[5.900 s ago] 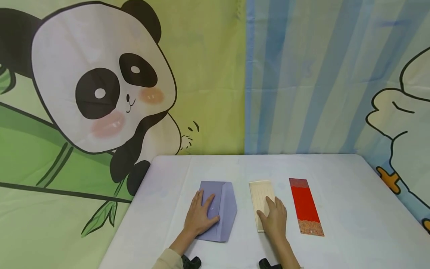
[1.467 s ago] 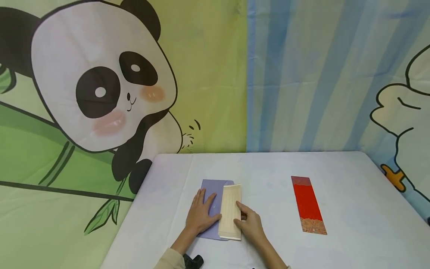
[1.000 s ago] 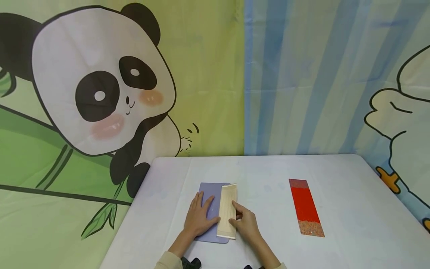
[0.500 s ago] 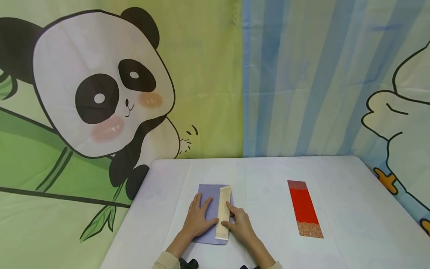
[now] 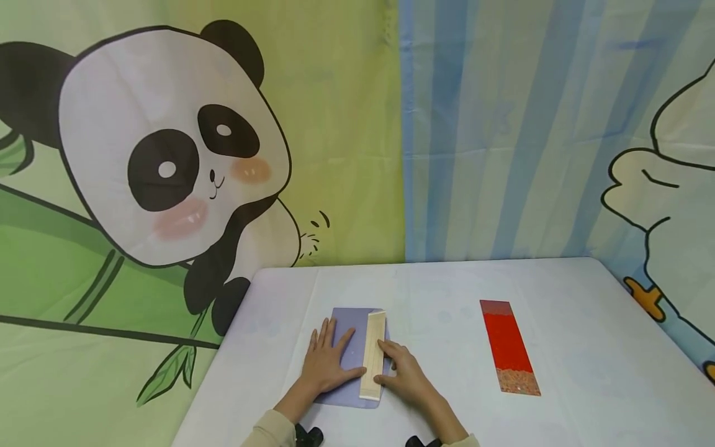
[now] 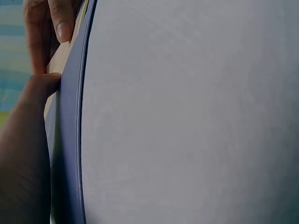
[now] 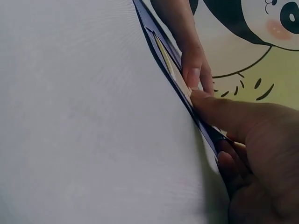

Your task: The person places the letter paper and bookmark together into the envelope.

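Note:
A lavender envelope (image 5: 346, 366) lies on the white table (image 5: 447, 285). My left hand (image 5: 326, 360) rests flat on it with straight, spread fingers. A narrow cream ruled paper (image 5: 372, 351) lies along the envelope's right side, partly tucked into it. My right hand (image 5: 393, 366) pinches that paper together with the envelope's right edge. In the right wrist view one finger lies on top of the cream paper (image 7: 176, 77) and the others curl beneath the envelope's (image 7: 156, 44) dark edge. The left wrist view shows the envelope (image 6: 70, 121) edge-on beside my left hand (image 6: 25, 149).
A red strip of paper (image 5: 509, 344) with speckled ends lies flat to the right, apart from both hands. A panda backdrop and a blue striped one hang behind the table. Black wrist mounts show at the bottom edge.
The right hand slid the cream paper from the table's middle to the left, onto the envelope and further into it, so less of it shows. The left hand stayed flat on the envelope.

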Available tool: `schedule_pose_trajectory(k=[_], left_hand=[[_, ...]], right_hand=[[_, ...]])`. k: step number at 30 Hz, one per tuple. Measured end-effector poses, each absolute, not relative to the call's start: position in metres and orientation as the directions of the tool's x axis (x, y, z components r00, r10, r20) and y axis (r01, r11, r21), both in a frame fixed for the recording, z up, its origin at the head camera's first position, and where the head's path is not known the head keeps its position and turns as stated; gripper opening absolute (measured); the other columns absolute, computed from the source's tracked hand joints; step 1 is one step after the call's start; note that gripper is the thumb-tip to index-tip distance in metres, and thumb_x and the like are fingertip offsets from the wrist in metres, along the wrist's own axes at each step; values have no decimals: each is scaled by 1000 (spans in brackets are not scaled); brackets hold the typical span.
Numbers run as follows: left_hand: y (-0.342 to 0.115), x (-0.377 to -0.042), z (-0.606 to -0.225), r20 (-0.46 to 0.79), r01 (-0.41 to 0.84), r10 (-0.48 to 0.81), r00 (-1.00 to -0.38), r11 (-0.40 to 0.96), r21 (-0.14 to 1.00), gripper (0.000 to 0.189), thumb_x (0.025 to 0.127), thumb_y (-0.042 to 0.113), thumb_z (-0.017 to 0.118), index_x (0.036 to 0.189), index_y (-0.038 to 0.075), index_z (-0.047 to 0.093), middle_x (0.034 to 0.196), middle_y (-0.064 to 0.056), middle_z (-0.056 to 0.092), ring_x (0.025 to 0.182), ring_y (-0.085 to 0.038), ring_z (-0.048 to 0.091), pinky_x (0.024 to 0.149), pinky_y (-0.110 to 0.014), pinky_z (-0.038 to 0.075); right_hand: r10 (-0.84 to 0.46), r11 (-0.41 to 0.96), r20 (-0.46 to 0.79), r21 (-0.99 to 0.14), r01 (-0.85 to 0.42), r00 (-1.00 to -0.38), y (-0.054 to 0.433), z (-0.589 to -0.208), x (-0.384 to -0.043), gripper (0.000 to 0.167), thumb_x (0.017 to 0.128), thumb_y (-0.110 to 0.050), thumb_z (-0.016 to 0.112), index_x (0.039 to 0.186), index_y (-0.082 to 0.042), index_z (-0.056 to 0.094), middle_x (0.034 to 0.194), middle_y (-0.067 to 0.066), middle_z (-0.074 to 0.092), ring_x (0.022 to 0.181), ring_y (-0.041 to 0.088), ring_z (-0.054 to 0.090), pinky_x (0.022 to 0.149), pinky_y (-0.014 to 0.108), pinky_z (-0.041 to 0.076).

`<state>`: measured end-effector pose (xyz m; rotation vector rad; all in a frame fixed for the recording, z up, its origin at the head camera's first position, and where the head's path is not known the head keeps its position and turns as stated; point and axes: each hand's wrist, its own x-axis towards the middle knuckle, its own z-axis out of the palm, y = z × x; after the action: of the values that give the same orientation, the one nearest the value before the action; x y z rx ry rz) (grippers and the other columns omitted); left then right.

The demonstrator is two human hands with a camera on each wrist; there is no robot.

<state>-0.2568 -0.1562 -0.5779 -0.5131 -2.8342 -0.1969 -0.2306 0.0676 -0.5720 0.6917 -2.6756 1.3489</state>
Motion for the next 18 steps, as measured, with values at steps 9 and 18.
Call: schedule_pose_trajectory(k=[9,18], left_hand=[[-159,-259,-587,265,357,322,-909,929,97,97,68,85,39,144,25,35,147,-25,21,136,-39,16,106,-55,13],[-158,-257,-586,246,340,311,-918,937,83,96,68,85,37,145,27,31,148,-24,19,137,-37,15,107,-54,11]], right_hand=[[-373,547,296,-696,-466,-879,66,-572,-231,73,73,-27,76,133,2,45,133,20,46,104,24,49,81,33,45],[-378,561,294,-682,-470,-878,64,-572,-231,74,73,-28,76,133,2,46,134,20,45,105,23,47,82,34,44]])
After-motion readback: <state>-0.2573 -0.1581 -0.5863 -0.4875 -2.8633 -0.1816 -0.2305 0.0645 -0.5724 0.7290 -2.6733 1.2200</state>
